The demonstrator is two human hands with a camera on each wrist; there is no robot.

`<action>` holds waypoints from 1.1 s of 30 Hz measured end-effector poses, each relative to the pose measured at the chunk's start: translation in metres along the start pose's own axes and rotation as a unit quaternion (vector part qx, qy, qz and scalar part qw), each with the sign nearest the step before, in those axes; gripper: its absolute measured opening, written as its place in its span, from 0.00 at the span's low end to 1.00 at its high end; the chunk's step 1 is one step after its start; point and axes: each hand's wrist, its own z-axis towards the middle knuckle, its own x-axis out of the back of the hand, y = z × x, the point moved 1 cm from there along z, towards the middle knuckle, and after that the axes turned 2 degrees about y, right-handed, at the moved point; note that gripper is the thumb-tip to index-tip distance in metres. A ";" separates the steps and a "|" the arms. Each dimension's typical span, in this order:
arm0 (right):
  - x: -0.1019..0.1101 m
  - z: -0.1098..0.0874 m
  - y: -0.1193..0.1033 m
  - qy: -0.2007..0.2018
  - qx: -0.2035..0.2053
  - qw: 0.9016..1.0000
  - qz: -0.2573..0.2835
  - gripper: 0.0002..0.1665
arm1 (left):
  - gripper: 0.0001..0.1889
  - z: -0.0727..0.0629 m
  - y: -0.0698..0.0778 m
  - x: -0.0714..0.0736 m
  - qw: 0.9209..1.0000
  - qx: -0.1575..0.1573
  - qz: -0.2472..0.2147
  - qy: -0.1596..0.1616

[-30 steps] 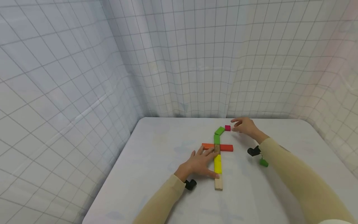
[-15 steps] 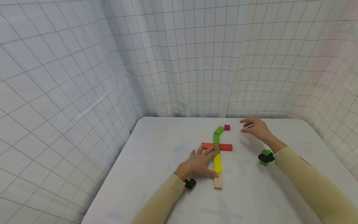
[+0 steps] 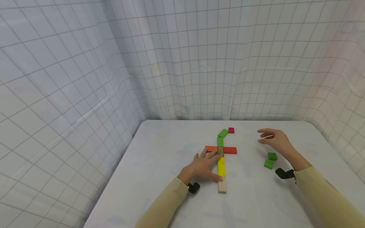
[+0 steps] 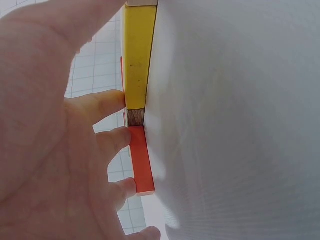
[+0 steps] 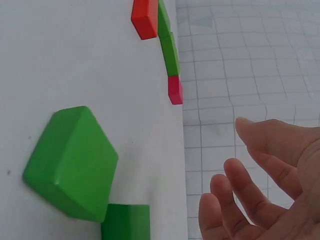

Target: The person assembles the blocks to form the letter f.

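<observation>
My left hand (image 3: 203,166) lies with spread fingers along the left side of a row of blocks. Its fingertips touch the yellow block (image 4: 139,57) and the orange block (image 4: 142,157); the thumb reaches the plain wooden block (image 3: 222,186). A brown block (image 3: 220,150) joins the orange one to a red block (image 3: 230,150) in a cross. Beyond it run a green block (image 3: 220,141), a slanted green block (image 3: 223,133) and a small pink block (image 3: 231,130). My right hand (image 3: 275,139) hovers with loosely bent fingers, holding nothing.
Two loose green blocks, one nearer (image 3: 268,164) and one farther (image 3: 272,156), lie on the white table (image 3: 159,177) below my right hand. A gridded white curtain (image 3: 199,63) hangs behind the table and along its sides.
My right hand has moved right and nearer, away from the pink block, uncovering the two loose green blocks. The left hand and the row of blocks stay in place.
</observation>
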 end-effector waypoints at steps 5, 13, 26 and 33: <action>0.005 -0.019 0.012 0.003 -0.005 1.000 -0.010 0.34 | 0.53 0.000 0.000 -0.001 1.000 -0.004 0.002 0.002; 0.013 -0.042 0.034 0.012 -0.015 1.000 -0.015 0.34 | 0.53 0.000 0.001 0.000 1.000 -0.005 0.005 0.000; 0.016 -0.057 0.062 -0.016 -0.011 1.000 -0.005 0.39 | 0.53 0.000 -0.003 -0.003 1.000 -0.011 0.009 0.002; 0.012 -0.057 0.066 -0.023 -0.007 1.000 0.001 0.36 | 0.53 0.000 -0.003 -0.003 1.000 -0.011 0.015 0.005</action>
